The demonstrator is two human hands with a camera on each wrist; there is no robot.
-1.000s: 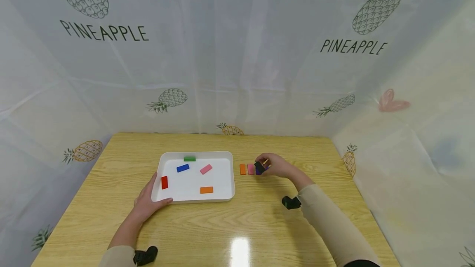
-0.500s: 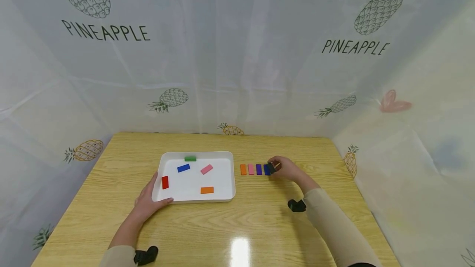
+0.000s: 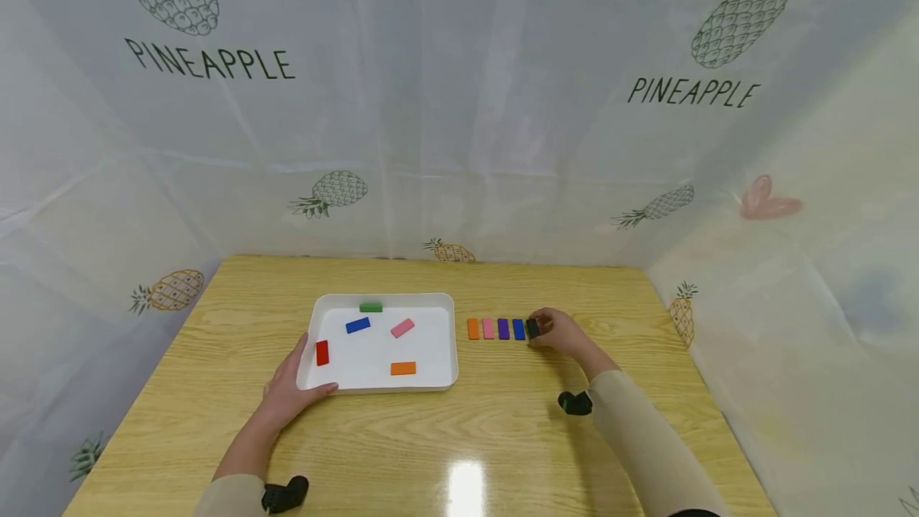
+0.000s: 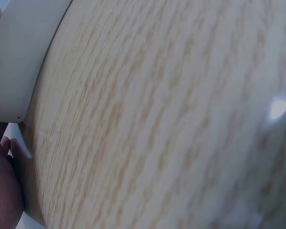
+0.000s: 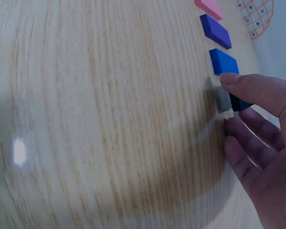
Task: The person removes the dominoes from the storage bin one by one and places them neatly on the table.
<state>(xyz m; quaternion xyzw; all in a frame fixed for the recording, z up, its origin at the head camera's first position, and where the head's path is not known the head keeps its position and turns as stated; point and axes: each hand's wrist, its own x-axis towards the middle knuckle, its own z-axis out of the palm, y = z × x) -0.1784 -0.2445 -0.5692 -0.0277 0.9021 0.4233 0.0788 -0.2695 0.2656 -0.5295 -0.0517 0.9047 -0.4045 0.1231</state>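
My right hand (image 3: 562, 332) pinches a black block (image 3: 532, 329) between thumb and fingertips at the right end of a row on the table. The row also has an orange block (image 3: 473, 329), a pink block (image 3: 488, 329), a purple block (image 3: 503, 329) and a blue block (image 5: 224, 61). In the right wrist view the dark block is tilted and partly hidden by the thumb. My left hand (image 3: 287, 393) rests against the near left corner of a white tray (image 3: 366, 381), thumb along the front side and extended fingers along the left side.
Inside the tray lie a red block (image 3: 322, 353), a green block (image 3: 370, 307), a second blue block (image 3: 357, 325), a second pink block (image 3: 402, 329) and a second orange block (image 3: 404, 369), spread apart. Printed curtains (image 3: 459, 102) surround the wooden table (image 3: 402, 453).
My right hand has moved right with the black block, from over the purple block to beside the blue one, where the block now lines up with the row. My left hand has stayed at the tray.
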